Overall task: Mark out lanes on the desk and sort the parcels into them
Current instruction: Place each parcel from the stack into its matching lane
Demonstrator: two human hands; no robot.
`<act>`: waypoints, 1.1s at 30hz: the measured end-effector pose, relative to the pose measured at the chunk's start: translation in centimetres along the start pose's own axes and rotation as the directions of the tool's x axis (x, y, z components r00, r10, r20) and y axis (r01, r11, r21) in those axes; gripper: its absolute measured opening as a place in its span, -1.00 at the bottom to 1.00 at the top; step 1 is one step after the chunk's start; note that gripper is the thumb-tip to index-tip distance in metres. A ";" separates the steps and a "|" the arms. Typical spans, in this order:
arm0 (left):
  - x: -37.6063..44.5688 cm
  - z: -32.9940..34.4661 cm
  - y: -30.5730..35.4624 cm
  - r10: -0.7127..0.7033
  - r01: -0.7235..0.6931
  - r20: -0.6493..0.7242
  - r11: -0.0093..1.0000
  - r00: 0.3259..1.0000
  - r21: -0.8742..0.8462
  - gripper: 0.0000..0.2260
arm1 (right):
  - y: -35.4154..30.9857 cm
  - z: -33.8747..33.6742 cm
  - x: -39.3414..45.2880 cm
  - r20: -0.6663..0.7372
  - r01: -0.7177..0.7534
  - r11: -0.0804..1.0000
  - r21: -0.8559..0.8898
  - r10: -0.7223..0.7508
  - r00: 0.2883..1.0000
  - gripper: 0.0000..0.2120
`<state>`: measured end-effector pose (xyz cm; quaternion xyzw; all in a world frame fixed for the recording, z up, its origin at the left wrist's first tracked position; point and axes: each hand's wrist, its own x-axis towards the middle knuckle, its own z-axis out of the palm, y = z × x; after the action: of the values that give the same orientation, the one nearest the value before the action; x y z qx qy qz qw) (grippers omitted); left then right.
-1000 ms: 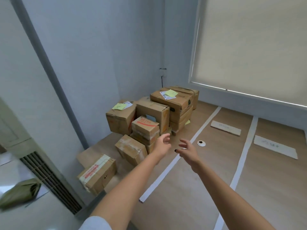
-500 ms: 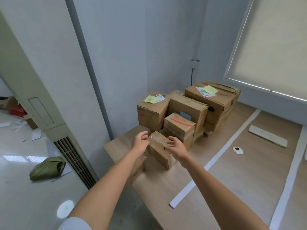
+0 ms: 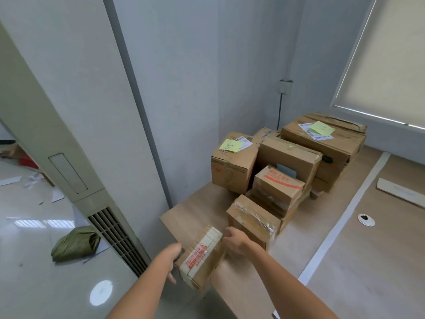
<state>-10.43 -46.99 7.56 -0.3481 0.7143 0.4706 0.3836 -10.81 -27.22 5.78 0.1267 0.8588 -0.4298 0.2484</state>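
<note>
Parcel (image 3: pixel 200 257) | between both hands | fingers (image 3: pixel 171 277) curled round ends

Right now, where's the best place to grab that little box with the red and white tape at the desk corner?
By its two short ends, one hand from each side. The taped box is long and narrow and hangs over the desk corner, so squeezing the ends probably keeps it from tipping. The left hand and right hand already sit at those ends.

A taped cardboard parcel (image 3: pixel 201 256) overhangs the desk (image 3: pixel 345 261) corner, near the piled parcels (image 3: pixel 287 162).
</note>
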 end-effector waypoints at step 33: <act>-19.7 34.1 13.7 0.816 -0.881 0.335 0.455 0.470 0.128 -0.85 | 17.2 -24.6 -23.8 -0.779 0.087 0.884 0.459 0.354 0.517 -0.48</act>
<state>-5.56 -7.94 21.45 0.1723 0.8024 0.5279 0.2187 8.88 2.67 19.32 0.4395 0.7348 -0.4753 -0.2023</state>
